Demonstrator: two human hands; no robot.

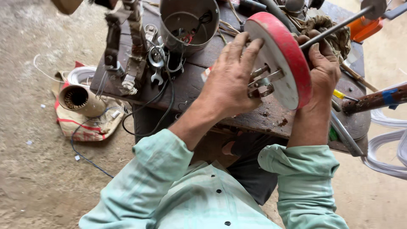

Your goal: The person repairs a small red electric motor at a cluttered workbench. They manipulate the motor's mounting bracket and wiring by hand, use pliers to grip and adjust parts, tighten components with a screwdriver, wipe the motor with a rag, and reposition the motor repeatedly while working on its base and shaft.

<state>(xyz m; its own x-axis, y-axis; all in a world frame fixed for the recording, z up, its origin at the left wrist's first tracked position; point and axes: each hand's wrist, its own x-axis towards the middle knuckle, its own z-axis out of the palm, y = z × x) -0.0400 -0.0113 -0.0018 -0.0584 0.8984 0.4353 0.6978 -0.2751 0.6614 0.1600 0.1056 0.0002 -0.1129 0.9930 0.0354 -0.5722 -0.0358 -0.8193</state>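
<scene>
A round disc with a red rim and a white inner face is held on edge above a dark wooden workbench. Metal clips stick out of its white face. My left hand lies flat against that face, fingers spread over the clips. From behind, my right hand grips the red rim. A thin metal rod runs from the back of the disc toward the upper right.
On the workbench stand a steel pot with wires inside, spanners, a metal frame and black cable. On the dirt floor at left a wound motor core rests on a sack. White cable coils lie right, beside a rusty pipe.
</scene>
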